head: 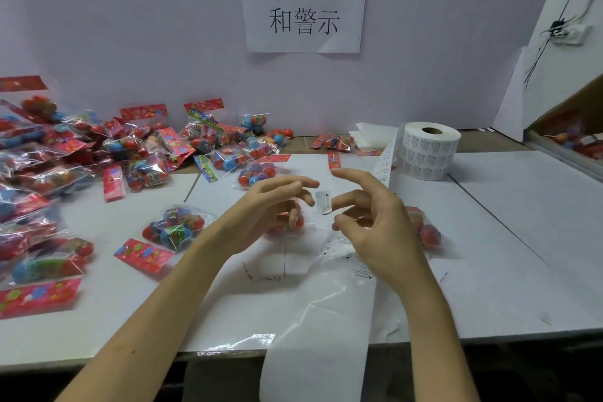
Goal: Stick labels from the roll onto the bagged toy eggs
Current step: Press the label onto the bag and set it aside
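Step in hand: a label is off the roll and about to go onto a bag.

I see one label (pixel 323 202) in the air between the two hands, above the worktop (pixel 522 238). It looks stuck by one edge to the right middle fingertip. The left fingertips are just beside its other edge, and I cannot tell for certain which side carries it.

Right hand (pixel 372 225): fingers spread and loosely bent, index raised, thumb apart from the label, nothing pinched.

Left hand (pixel 267 206): index held straight out, lower fingers curled down over a bag (pixel 277 231). I judge they grip it, though the hand hides most of it.

The roll (pixel 430 153) stands on end at the rear right. Its liner (pixel 313 336) trails forward under the right wrist and over the front edge. A pile (pixel 130 150) of bags lies to the left. A second bag (pixel 427 233) lies just right of the right hand.

How to do it well (my judgement):
- Turn the bag so a flat stretch of film faces up, not a crease or a gap.
- The film looks slick and slack, so the left hand should pull it taut.
- Keep the sticky face off the other fingers.
- Land one edge first, then wipe across with a fingertip to push out air.
- Main risk: the label folds onto itself or lands skewed.
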Demonstrator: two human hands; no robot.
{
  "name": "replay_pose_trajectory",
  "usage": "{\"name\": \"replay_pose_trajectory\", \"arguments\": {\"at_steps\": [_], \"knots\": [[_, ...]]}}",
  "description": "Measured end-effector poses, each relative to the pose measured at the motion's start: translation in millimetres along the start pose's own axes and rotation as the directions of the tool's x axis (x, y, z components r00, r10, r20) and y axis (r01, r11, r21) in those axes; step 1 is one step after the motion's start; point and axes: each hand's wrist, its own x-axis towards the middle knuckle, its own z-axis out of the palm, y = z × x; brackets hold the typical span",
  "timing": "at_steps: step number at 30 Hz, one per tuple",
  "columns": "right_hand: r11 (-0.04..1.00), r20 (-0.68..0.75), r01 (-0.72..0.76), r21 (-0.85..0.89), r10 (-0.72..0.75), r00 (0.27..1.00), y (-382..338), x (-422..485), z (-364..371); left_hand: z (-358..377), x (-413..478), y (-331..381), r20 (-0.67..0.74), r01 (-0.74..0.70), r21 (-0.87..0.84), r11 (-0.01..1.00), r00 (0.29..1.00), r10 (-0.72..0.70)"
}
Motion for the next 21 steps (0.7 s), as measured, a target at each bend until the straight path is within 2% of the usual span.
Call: {"name": "replay_pose_trajectory", "arguments": {"at_steps": [9,15,18,21], "knots": [[0.996,0.076,-0.001,-0.093,0.009,0.997,2.0,-0.9,7.5,-1.4,1.8,-3.8,-0.013,0.045,0.117,0.992,0.999,-0.043],[0.992,0.054,-0.075,-0.101,0.081,0.995,4.6,0.6,8.4,-1.4,-1.5,-1.9,0.071,0.032,0.04,0.999,0.997,-0.035],[0.986,0.066,-0.092,-0.137,0.102,0.993,6.9,-0.3,9.8,-1.4,-1.9,-1.3,0.064,0.025,-0.018,1.0,0.998,-0.024],[0.997,0.003,-0.078,-0.021,0.078,0.997,8.0,1.4,8.7,-2.5,-1.2,0.3,0.037,0.011,-0.061,0.998,0.999,-0.009]]}}
